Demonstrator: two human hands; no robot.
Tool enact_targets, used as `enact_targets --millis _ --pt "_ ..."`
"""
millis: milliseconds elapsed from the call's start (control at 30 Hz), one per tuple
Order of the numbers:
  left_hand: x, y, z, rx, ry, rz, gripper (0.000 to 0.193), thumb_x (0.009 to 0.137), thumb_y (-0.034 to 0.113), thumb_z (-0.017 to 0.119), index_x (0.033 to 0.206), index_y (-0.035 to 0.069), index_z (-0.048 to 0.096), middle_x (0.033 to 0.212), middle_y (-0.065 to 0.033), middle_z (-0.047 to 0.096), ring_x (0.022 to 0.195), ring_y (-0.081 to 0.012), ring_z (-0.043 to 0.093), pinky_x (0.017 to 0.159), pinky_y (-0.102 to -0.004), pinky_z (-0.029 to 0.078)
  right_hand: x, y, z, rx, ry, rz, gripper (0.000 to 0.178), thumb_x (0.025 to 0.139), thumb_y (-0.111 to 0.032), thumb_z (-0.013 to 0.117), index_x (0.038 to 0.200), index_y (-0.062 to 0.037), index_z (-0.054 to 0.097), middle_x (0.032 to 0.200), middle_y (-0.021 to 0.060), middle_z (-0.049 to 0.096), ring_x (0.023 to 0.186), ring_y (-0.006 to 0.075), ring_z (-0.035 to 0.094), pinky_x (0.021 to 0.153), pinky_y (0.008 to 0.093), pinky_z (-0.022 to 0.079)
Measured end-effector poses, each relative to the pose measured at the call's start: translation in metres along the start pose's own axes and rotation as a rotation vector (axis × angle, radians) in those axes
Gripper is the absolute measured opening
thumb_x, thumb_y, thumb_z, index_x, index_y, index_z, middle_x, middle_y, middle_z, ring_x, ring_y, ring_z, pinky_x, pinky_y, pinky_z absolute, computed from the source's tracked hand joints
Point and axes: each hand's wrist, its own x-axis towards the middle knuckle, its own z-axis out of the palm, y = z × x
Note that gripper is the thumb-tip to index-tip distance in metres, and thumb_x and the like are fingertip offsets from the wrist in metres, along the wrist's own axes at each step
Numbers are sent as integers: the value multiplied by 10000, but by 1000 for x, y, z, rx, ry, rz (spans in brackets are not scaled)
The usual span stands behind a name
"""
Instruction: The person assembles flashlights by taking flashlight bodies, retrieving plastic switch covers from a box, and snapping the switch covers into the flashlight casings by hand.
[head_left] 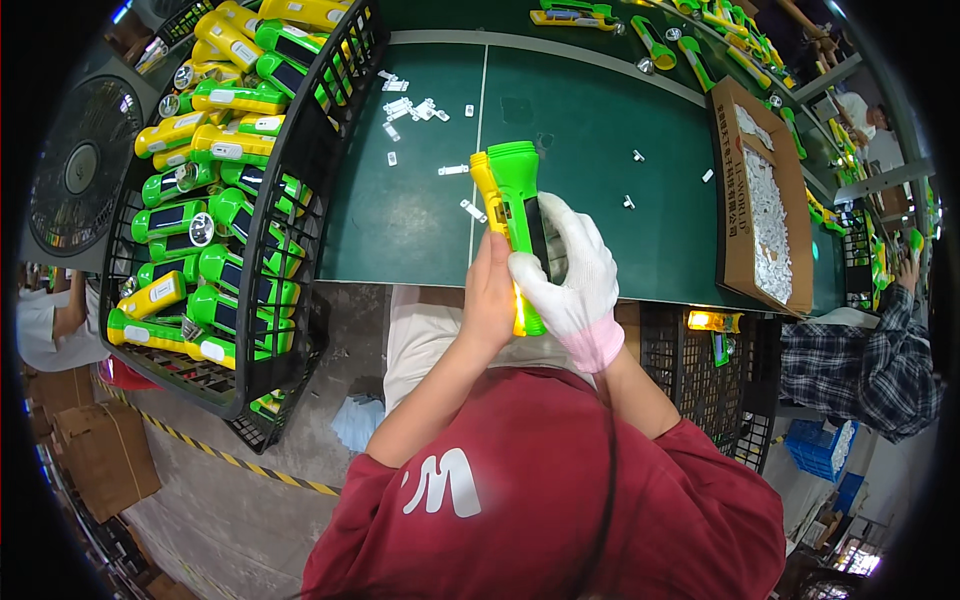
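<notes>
Just above the front edge of the table, both hands hold a flashlight casing made of a green half (pixel 514 168) and a yellow half (pixel 484 184) side by side. A gap shows between the halves, with small parts inside. My bare left hand (pixel 489 292) is closed round the lower yellow side. In a white glove, my right hand (pixel 573 272) wraps the green half, its thumb across the front near a dark panel. Small white plastic pieces (pixel 472 210) lie on the green table (pixel 590 110) near the casing; another group (pixel 425 108) lies farther left.
A black crate (pixel 270 250) heaped with green and yellow flashlights stands at my left, beside a fan (pixel 83 155). At the right, a cardboard box (pixel 733 200) holds many white pieces. Black crates (pixel 683 360) stand below the table edge. A co-worker's plaid sleeve (pixel 890 350) is far right.
</notes>
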Motion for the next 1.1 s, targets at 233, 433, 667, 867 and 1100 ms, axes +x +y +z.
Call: enact_targets --millis 233,433,667,867,1100 --pt "0 -8 -2 -22 15 20 511 981 427 200 1068 18 494 857 -92 582 777 -175 574 699 -309 452 -1 0 0 -15 -16 -16 478 685 -211 647 1130 -84 531 858 118 543 682 244 576 642 338 489" --pt "-2 0 -2 45 -17 1 532 976 447 188 1079 19 487 883 -105 585 801 -190 582 714 -316 452 -3 2 -1 -10 -22 0 479 687 -203 642 1134 -79 521 870 117 540 692 248 575 642 342 485" --pt "-2 8 -6 154 -99 -34 610 950 525 165 1219 31 402 952 -110 563 856 -203 572 757 -316 446 -3 0 -4 -16 -58 -7 468 716 -188 614 1150 -50 506 892 144 541 728 288 578 664 351 481" --pt "9 -11 -14 -121 -284 -73 502 973 374 328 1353 59 235 1148 -99 475 1029 -162 489 848 -295 411 1 19 2 11 16 -228 458 781 -143 546 1183 61 461 879 194 543 752 348 562 677 402 469" --pt "10 -17 -25 -272 -505 -217 772 755 -61 628 1383 58 195 1292 -82 391 1206 -190 411 998 -347 365 -2 40 -8 -7 46 -193 411 821 -173 508 1154 66 485 883 201 546 766 342 548 676 388 450"
